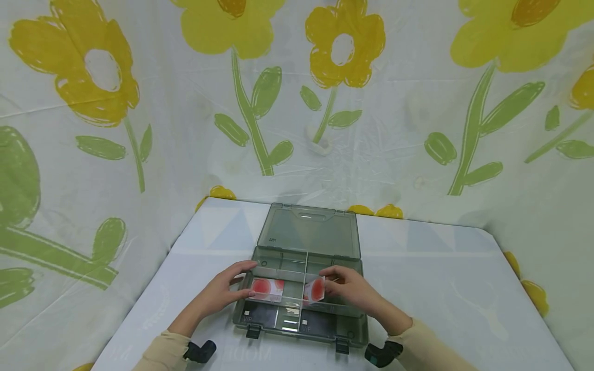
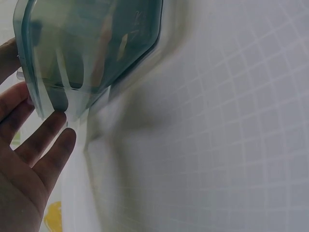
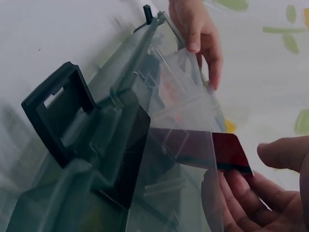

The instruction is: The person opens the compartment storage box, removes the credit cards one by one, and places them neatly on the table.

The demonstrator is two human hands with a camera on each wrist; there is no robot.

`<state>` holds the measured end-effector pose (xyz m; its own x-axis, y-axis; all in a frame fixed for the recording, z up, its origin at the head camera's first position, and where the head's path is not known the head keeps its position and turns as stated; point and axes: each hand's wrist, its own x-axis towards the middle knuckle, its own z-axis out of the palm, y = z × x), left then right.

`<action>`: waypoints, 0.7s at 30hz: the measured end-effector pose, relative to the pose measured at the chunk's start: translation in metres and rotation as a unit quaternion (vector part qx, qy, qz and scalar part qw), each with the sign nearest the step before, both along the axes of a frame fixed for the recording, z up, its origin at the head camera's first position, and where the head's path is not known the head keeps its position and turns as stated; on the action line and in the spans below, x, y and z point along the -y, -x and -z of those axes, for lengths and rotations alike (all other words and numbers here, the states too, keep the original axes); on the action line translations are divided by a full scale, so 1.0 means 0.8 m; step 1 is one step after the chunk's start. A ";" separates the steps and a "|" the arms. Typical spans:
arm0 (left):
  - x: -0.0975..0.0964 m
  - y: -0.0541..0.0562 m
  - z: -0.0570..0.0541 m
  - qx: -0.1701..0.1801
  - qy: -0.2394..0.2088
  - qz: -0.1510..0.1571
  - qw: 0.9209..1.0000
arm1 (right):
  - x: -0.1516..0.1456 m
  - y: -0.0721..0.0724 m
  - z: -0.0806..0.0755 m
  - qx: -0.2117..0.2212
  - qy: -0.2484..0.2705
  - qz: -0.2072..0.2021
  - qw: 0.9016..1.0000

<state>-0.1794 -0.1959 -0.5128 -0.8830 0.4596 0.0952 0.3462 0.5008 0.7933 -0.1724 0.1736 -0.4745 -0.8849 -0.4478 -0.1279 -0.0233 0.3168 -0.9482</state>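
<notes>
A translucent grey-green compartment case (image 1: 294, 335) stands with its lid (image 1: 311, 226) raised. My right hand (image 1: 350, 288) holds the raised end of a card with red circles (image 1: 316, 290). Its fingers (image 3: 236, 179) curl under that end, the thumb tip just past the edge. The card's lower end sits tilted in the middle right compartment, behind a clear divider (image 3: 212, 159). A second red-circled card (image 1: 266, 289) lies in the middle left compartment. My left hand (image 1: 223, 288) rests at the case's left side, fingers (image 2: 55, 157) extended, thumb near the second card.
Dark cards (image 1: 260, 314) marked VIP lie in the front compartments. Two latches (image 1: 252, 331) hang off the case's front edge. The white patterned table (image 1: 431, 288) runs to a flower-print cloth (image 1: 399, 123) behind and at both sides.
</notes>
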 end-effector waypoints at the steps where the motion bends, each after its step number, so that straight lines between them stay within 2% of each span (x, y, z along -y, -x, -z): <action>1: 0.000 0.000 0.000 0.001 0.000 -0.001 1.000 | 0.002 0.000 0.001 -0.002 -0.005 0.002 1.000; 9: -0.001 0.003 0.002 0.006 0.001 0.000 1.000 | 0.010 -0.003 0.003 -0.021 -0.039 0.018 0.999; 21: -0.001 0.002 0.001 0.011 0.002 -0.004 1.000 | 0.008 -0.008 0.002 -0.011 -0.039 0.036 0.999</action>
